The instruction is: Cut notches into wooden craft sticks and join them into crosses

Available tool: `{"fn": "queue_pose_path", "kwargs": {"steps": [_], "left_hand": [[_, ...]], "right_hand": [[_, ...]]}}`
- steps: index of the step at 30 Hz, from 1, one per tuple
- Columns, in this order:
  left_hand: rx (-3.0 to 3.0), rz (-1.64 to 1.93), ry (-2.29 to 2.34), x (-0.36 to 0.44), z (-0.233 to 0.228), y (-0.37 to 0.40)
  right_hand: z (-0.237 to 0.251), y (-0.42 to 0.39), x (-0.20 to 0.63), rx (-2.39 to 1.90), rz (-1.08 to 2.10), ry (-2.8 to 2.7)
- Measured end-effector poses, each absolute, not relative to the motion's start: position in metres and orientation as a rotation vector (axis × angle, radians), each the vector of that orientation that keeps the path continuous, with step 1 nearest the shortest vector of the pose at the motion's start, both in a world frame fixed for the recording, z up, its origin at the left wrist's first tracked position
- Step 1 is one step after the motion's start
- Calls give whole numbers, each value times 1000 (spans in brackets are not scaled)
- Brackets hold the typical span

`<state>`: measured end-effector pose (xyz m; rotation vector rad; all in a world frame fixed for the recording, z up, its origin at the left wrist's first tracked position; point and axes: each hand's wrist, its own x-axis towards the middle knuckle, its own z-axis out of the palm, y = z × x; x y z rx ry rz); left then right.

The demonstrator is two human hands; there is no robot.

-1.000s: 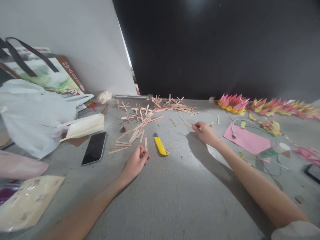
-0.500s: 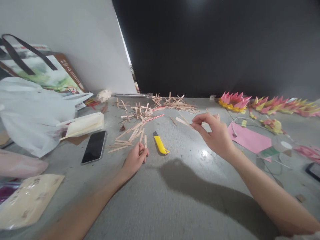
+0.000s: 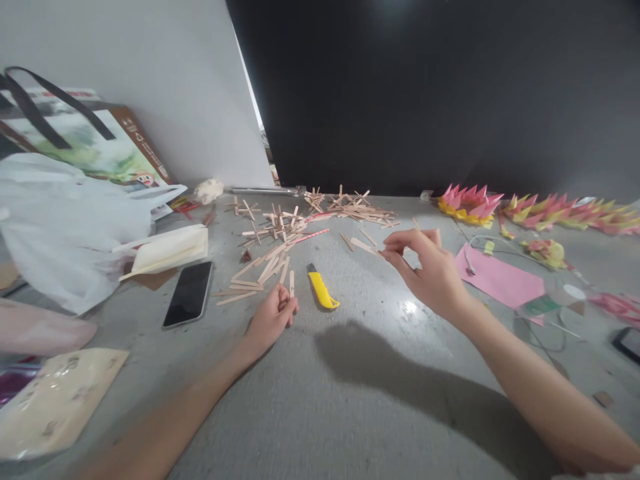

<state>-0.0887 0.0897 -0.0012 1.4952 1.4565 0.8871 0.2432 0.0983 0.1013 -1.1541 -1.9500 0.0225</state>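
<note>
My left hand [image 3: 273,312] rests on the grey surface with its fingers closed around a wooden craft stick [image 3: 292,284], whose end points up and away. Farther right, my right hand [image 3: 420,267] pinches thumb and forefinger at the near end of a pale flat craft stick [image 3: 364,247]; the fingers partly cover that end. A thinner stick [image 3: 369,237] and a short darker stick [image 3: 347,241] lie just beyond it. Between my hands lies a yellow utility knife [image 3: 323,289]. Loose sticks [image 3: 270,269] spread out beyond my left hand.
Crossed-stick pieces [image 3: 283,223] and a stick pile [image 3: 363,210] lie toward the black panel [image 3: 425,93]. At left are a phone [image 3: 188,295], a plastic bag [image 3: 65,227] and a tote bag [image 3: 120,143]. Pink paper [image 3: 500,275], a cable and folded paper crowns [image 3: 470,203] lie right.
My right hand has shifted slightly left, and the pale stick at its fingertips has moved a little nearer, apart from the thinner stick. My left hand has stayed in place.
</note>
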Motion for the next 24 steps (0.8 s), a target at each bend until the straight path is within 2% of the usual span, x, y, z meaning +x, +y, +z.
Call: {"fn": "queue_pose_path", "kwargs": {"steps": [9,14,24], "left_hand": [[1522,882,1418,-94,-12,91],[1524,888,1406,-93,-9,89],[1544,875,1442,-93,-6,89]], "right_hand": [[34,166,279,-1450,183,-1977],[4,179,296,-1813,-179,-1558],[-13,163,257,-1531,-183,-1895]]}}
